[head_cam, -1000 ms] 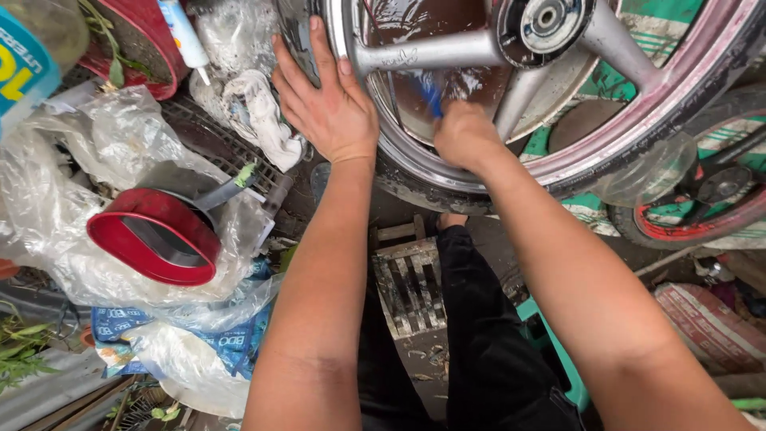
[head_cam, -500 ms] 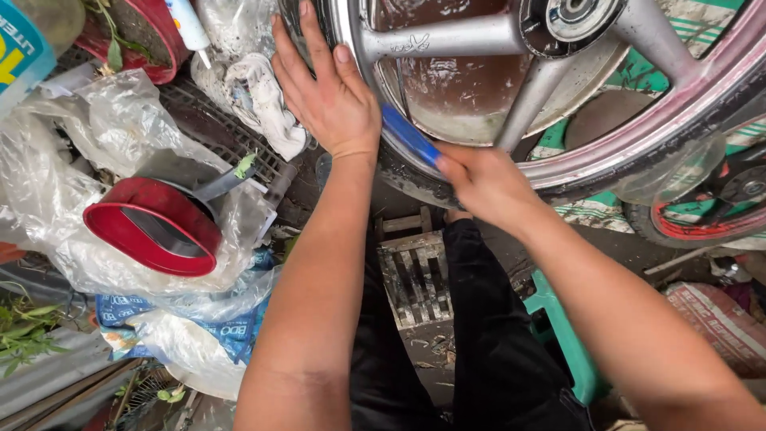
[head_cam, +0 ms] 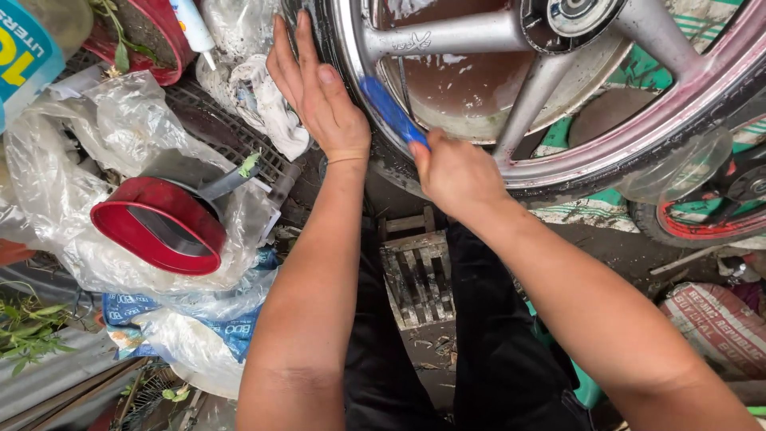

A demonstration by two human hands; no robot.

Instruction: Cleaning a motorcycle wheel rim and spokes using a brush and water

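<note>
Pressing flat against the black tyre of the wheel [head_cam: 550, 172], left hand [head_cam: 319, 96] spread open, fingers together and pointing up, palm on the rubber, holding nothing. Gripping a blue-handled brush [head_cam: 391, 110], right hand [head_cam: 453, 172] closed in a fist just below the wheel's lower edge, wrist bent, brush angled up and left across the inner rim beside a silver spoke. Reaching up from the bottom of the view, both forearms bare, left one nearly vertical, right one slanting in from the lower right.

Left of the wheel: white crumpled rag [head_cam: 263, 104] touching the left hand's outer edge; farther left, clear plastic sheeting [head_cam: 56, 168] over a red oval rim [head_cam: 155, 227] with a dark handle. Above-left of the wheel, a red pot with soil [head_cam: 155, 32] and a white tube [head_cam: 194, 28] pointing down. Far upper left of the wheel, a blue and yellow labelled container [head_cam: 28, 48], partly cut off. Below-left of the wheel, a blue printed bag [head_cam: 231, 327] under more clear plastic. Lower right of the wheel, a red and white printed sack [head_cam: 718, 327].

Below the wheel, between dark trouser legs, a small wooden slatted stand [head_cam: 419, 275] on wet ground. Tight on the left of the wheel, crowded with clutter; more open along the ground to its lower right. Top and right of the wheel cut off by the frame.
</note>
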